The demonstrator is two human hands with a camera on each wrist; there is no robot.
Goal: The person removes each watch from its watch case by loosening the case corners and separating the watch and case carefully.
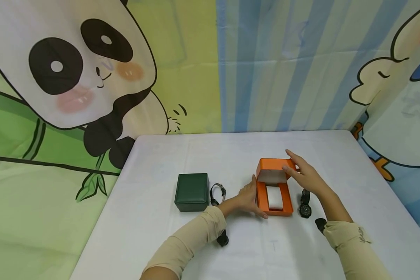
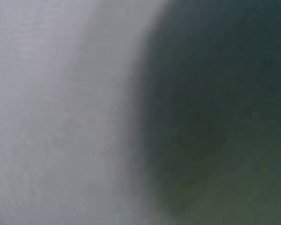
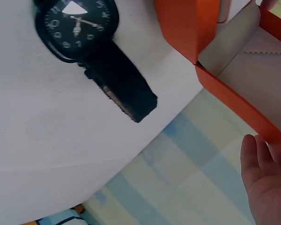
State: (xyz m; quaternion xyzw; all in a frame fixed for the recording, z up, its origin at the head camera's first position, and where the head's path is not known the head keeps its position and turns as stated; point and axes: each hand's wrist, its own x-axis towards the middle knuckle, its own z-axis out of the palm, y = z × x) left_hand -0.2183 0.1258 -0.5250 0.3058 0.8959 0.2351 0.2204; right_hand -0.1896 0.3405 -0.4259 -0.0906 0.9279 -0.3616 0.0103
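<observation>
An orange watch box (image 1: pixel 287 198) stands with its lid (image 1: pixel 268 165) raised, and a white cushion (image 1: pixel 274 197) shows inside. My left hand (image 1: pixel 246 197) rests along the box's left side, fingers extended and thumb at the front corner. At the lid's right end, my right hand (image 1: pixel 302 175) pinches it between thumb and fingers; in the right wrist view, fingers (image 3: pixel 250 154) touch its edge. A black watch (image 1: pixel 305 204) with a leather-like strap lies right of the box, its numbered dial (image 3: pixel 77 28) upward. The left wrist view is a dark blur.
A closed dark green box (image 1: pixel 191 192) stands at the left on the white table (image 1: pixel 154 233). Close to its right side is another watch (image 1: pixel 217 194) with a black strap, partly behind my left forearm. A printed curtain (image 1: pixel 192 77) hangs behind the table's far edge.
</observation>
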